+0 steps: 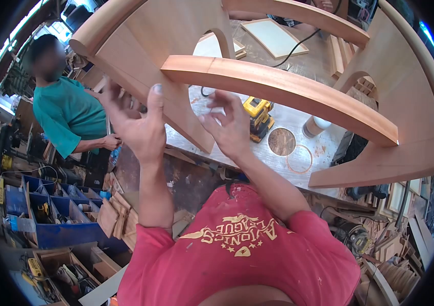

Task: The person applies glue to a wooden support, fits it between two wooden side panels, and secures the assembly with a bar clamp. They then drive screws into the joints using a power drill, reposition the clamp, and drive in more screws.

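Note:
A large wooden frame [278, 92] stands before me, with two broad side panels and curved rails between them. Close by the left panel [176, 102], my left hand [138, 120] is raised with its thumb up and its fingers spread, blurred by motion. My right hand [230, 122] is at the inner side of that panel, fingers loosely bent and apart from the thumb, with nothing seen in them. Just beyond the right hand, a yellow and black cordless power tool [259, 117] rests on the worktable [247, 160].
A white cylindrical container [315, 126] and a round brown disc [282, 141] are on the table. Framed panels [275, 38] lie farther back. A person in a teal shirt [69, 109] stands at left, above a blue compartment box [69, 227]. Wood scraps [393, 247] pile up at right.

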### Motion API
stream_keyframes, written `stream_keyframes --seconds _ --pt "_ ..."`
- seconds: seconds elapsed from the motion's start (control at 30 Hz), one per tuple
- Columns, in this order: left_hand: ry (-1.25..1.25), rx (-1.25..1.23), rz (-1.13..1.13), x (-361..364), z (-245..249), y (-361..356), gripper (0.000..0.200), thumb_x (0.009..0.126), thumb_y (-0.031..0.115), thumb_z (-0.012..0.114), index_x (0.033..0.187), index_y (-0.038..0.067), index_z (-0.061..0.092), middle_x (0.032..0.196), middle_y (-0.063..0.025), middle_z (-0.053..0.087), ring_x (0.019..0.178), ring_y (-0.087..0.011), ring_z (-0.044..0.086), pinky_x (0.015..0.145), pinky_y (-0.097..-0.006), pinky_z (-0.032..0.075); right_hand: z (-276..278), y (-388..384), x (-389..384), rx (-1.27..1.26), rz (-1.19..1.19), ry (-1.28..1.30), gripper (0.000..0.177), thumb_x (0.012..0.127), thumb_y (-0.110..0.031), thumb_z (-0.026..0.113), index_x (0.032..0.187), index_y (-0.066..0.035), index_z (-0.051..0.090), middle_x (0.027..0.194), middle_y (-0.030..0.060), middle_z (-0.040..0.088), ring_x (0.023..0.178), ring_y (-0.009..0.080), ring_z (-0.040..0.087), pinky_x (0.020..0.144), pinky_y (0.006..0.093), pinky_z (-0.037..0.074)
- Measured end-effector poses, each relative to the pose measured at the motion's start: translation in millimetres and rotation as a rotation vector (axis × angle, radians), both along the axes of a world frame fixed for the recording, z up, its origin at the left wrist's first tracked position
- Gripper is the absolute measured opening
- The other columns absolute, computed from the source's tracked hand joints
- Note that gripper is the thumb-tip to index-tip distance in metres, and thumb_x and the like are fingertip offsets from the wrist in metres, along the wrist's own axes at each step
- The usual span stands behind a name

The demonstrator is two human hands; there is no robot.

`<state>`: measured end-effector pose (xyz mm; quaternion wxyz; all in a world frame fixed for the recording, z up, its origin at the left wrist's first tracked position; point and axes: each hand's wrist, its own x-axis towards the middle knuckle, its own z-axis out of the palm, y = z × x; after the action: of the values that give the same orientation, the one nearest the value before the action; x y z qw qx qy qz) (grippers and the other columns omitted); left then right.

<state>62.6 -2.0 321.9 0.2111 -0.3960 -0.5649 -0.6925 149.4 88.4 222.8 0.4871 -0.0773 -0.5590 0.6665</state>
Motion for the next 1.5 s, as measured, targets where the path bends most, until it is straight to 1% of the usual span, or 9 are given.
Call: stream_keyframes --seconds 0.1,0.2,0.3,0.47,0.67,0.77,0.87,1.17,1.5 --pt "-0.006 -0.191 0.017 -16.6 -1.6 4.3 0.056 0.086 0.008 0.073 0.132 -0.005 0.043 0.126 -0.0167 0.054 0.112 -0.0230 0.055 0.095 -0.0344 0.045 6.6 29.4 -37.0 0.146 0.044 -0.025 0.058 0.081 0.001 0.074 0.130 0.000 0.044 0.125 0.0110 0.052 0.111 0.0189 0.055 0.093 0.0346 0.052" --pt "0.054 -0.183 0.076 -20.6 -5.4 7.8 0.052 0.086 0.013 0.074 0.126 -0.005 0.047 0.115 -0.0169 0.060 0.104 -0.0217 0.059 0.091 -0.0342 0.047 19.3 34.0 -53.7 0.232 -0.031 0.067 0.050 0.086 -0.027 0.071 0.126 -0.003 0.054 0.126 0.0111 0.055 0.114 0.0233 0.055 0.096 0.0372 0.046" --pt "0.109 -0.150 0.120 -20.2 -4.9 13.4 0.053 0.085 0.014 0.075 0.125 -0.006 0.047 0.110 -0.0177 0.062 0.100 -0.0223 0.062 0.088 -0.0343 0.049 26.0 28.8 -69.3 0.133 -0.007 0.206 0.047 0.086 -0.033 0.074 0.122 -0.004 0.064 0.128 0.0117 0.058 0.117 0.0247 0.055 0.100 0.0380 0.042" --pt "0.026 -0.239 0.123 -13.7 0.0 11.6 0.057 0.089 0.011 0.071 0.132 -0.009 0.040 0.121 -0.0175 0.058 0.109 -0.0217 0.057 0.095 -0.0333 0.045 33.8 25.0 -77.9 -0.003 0.152 0.283 0.043 0.083 -0.019 0.078 0.120 -0.002 0.064 0.124 0.0101 0.061 0.118 0.0194 0.055 0.099 0.0352 0.043" --pt "-0.024 -0.185 0.147 -14.0 -4.4 15.6 0.049 0.088 0.008 0.071 0.126 -0.008 0.045 0.116 -0.0161 0.059 0.104 -0.0201 0.059 0.090 -0.0318 0.047 35.3 21.0 -72.8 -0.088 0.279 0.255 0.038 0.086 -0.010 0.074 0.121 -0.003 0.061 0.119 0.0062 0.062 0.113 0.0130 0.056 0.094 0.0301 0.047" --pt "0.024 -0.131 0.145 -22.4 -9.7 19.1 0.049 0.083 0.009 0.074 0.122 -0.009 0.049 0.108 -0.0169 0.065 0.097 -0.0219 0.064 0.084 -0.0338 0.051 56.3 3.7 -66.2 -0.298 0.319 0.472 0.032 0.087 -0.006 0.073 0.116 -0.002 0.061 0.111 0.0036 0.062 0.104 0.0128 0.058 0.091 0.0298 0.049" --pt "0.009 -0.179 0.207 -12.4 -1.9 18.3 0.050 0.085 0.007 0.073 0.125 -0.009 0.047 0.114 -0.0182 0.063 0.102 -0.0231 0.062 0.087 -0.0347 0.050 54.6 18.9 -67.7 0.093 0.117 0.360 0.032 0.086 -0.002 0.072 0.115 -0.003 0.058 0.111 0.0033 0.059 0.102 0.0120 0.057 0.087 0.0293 0.048" --pt "-0.012 -0.142 0.189 -11.4 -2.1 20.4 0.050 0.084 0.008 0.074 0.124 -0.008 0.047 0.112 -0.0175 0.063 0.101 -0.0224 0.062 0.087 -0.0344 0.050 53.3 13.1 -64.6 -0.135 0.250 0.340 0.034 0.088 -0.004 0.071 0.118 -0.003 0.057 0.114 0.0035 0.059 0.104 0.0117 0.057 0.089 0.0292 0.048" --pt "0.027 -0.156 0.243 -18.0 -7.0 18.1 0.043 0.083 0.010 0.076 0.115 -0.006 0.053 0.100 -0.0159 0.067 0.090 -0.0200 0.065 0.080 -0.0321 0.052 47.5 13.7 -69.9 -0.105 0.193 0.332 0.040 0.086 -0.001 0.073 0.122 -0.001 0.056 0.109 0.0045 0.062 0.102 0.0127 0.060 0.089 0.0288 0.050"
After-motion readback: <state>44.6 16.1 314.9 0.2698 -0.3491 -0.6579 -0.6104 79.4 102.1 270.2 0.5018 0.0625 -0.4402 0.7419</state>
